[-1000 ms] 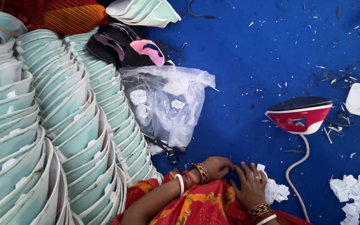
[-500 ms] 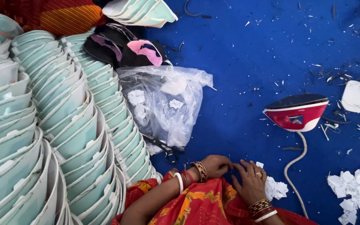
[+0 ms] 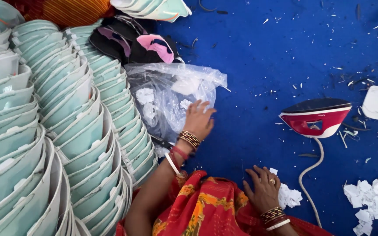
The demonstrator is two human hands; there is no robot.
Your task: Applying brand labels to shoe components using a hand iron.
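My left hand [image 3: 197, 120], with bangles at the wrist, is stretched forward, its fingers spread on the edge of a clear plastic bag [image 3: 167, 94] that holds small white pieces. My right hand [image 3: 263, 188] lies flat and open on the blue floor mat [image 3: 259, 57], beside a small heap of white paper scraps [image 3: 289, 196]. Neither hand grips anything. A red and orange patterned cloth [image 3: 202, 209] covers my lap below both hands.
Long rows of stacked pale green curved pieces [image 3: 57, 118] fill the left side. Black and pink pieces [image 3: 132, 43] lie behind the bag. A red and white iron [image 3: 318, 118] stands to the right, its cord [image 3: 309, 175] trailing toward me. More white scraps [image 3: 366, 203] lie at the lower right.
My left hand has left my lap and reached forward onto the plastic bag. My right hand has stayed near the white scraps.
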